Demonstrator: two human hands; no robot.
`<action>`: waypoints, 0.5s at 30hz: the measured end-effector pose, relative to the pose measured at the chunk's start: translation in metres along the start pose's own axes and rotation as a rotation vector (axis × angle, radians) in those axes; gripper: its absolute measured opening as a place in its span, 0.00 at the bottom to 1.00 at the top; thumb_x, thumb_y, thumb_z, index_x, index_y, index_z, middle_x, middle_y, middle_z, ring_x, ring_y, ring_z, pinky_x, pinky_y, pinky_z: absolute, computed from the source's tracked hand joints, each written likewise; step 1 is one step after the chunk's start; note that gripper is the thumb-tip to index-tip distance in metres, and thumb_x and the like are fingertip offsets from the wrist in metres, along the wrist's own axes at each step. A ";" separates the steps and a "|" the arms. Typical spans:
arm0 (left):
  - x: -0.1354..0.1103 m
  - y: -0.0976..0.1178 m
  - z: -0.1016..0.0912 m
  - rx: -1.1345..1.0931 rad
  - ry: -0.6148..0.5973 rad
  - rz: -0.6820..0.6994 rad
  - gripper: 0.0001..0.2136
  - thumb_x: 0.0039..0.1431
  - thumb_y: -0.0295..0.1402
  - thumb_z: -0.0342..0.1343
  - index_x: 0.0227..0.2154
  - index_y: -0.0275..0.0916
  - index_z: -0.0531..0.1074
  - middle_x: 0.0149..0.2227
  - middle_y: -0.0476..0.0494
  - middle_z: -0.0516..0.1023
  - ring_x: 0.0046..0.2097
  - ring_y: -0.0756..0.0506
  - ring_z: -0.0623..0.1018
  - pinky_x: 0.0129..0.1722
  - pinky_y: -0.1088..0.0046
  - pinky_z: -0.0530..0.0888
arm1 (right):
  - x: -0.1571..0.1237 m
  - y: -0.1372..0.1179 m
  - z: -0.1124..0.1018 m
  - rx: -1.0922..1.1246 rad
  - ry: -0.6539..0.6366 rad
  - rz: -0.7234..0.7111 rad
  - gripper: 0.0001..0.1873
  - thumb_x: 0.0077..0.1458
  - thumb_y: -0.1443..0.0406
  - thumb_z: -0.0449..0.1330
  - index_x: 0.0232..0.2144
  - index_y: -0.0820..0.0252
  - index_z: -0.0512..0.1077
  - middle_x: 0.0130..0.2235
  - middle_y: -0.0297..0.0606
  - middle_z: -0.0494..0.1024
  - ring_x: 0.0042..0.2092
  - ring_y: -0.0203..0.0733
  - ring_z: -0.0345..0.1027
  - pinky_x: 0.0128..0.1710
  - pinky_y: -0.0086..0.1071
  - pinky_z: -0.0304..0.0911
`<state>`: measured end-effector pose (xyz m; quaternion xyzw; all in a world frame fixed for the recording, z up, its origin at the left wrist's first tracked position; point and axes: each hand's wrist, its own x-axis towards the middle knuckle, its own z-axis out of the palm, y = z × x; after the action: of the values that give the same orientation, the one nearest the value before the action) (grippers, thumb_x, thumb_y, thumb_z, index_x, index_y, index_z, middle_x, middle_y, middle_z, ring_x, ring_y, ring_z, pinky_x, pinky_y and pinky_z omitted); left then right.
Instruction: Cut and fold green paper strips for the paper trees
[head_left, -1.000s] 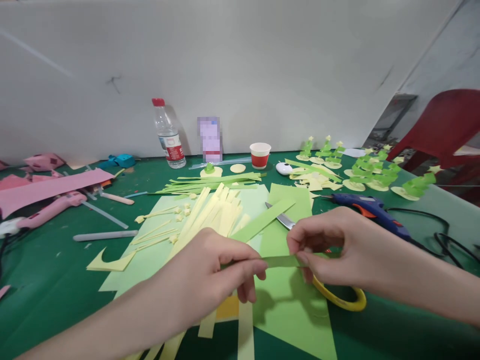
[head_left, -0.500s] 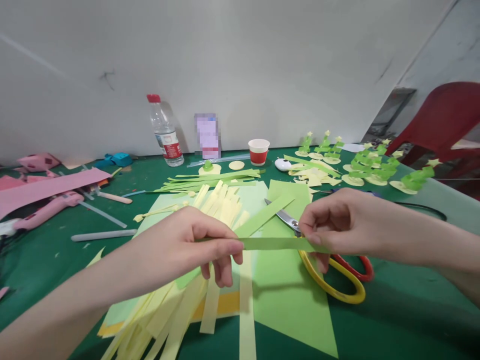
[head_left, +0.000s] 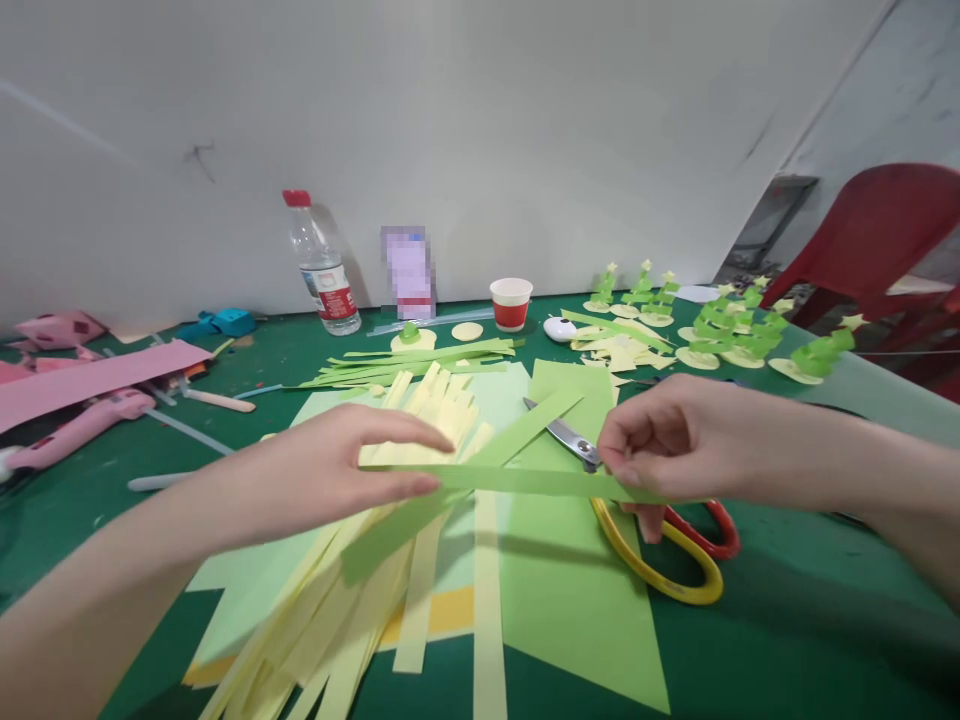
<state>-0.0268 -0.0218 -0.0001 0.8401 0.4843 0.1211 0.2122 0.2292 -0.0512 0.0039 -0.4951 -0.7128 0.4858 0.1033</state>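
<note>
A narrow green paper strip stretches level between my hands. Its right part is pinched between the thumb and fingertips of my right hand. The thumb and forefinger of my left hand are apart, and the strip's left end runs between them, near the thumb. Below lie a loose green strip, a larger sheet of green paper and a fan of pale yellow strips. Scissors with yellow and red handles rest under my right hand, blades pointing up and left.
Along the wall stand a water bottle, a phone-like screen and a paper cup. Several small paper trees stand at the back right. A pink glue gun lies at the left; a red chair is beyond the table.
My left thumb and forefinger have parted from their pinch on the strip, and the hand has shifted left. My right hand keeps its pinch. The view has turned slightly right.
</note>
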 end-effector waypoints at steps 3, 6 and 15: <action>-0.005 0.005 0.021 0.146 0.008 0.080 0.24 0.48 0.50 0.54 0.49 0.49 0.67 0.51 0.47 0.71 0.52 0.39 0.69 0.52 0.58 0.64 | 0.004 0.003 0.015 -0.019 -0.042 -0.008 0.06 0.43 0.72 0.49 0.19 0.60 0.63 0.19 0.28 0.69 0.21 0.27 0.61 0.17 0.19 0.51; -0.012 0.017 0.040 0.220 -0.048 0.261 0.29 0.44 0.51 0.57 0.49 0.43 0.67 0.49 0.43 0.73 0.52 0.39 0.69 0.59 0.54 0.51 | 0.006 0.006 0.028 -0.125 0.012 -0.039 0.04 0.39 0.72 0.51 0.18 0.60 0.62 0.18 0.27 0.64 0.20 0.27 0.53 0.17 0.21 0.48; -0.028 0.043 0.048 0.119 -0.071 0.350 0.20 0.49 0.45 0.57 0.44 0.40 0.69 0.44 0.45 0.76 0.46 0.42 0.73 0.53 0.62 0.63 | -0.006 0.005 0.041 -0.408 0.053 -0.253 0.04 0.40 0.72 0.52 0.19 0.59 0.63 0.19 0.26 0.62 0.22 0.28 0.51 0.21 0.22 0.48</action>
<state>0.0110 -0.0765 -0.0216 0.9264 0.3293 0.0975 0.1547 0.2094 -0.0796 -0.0192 -0.4250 -0.8496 0.3021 0.0798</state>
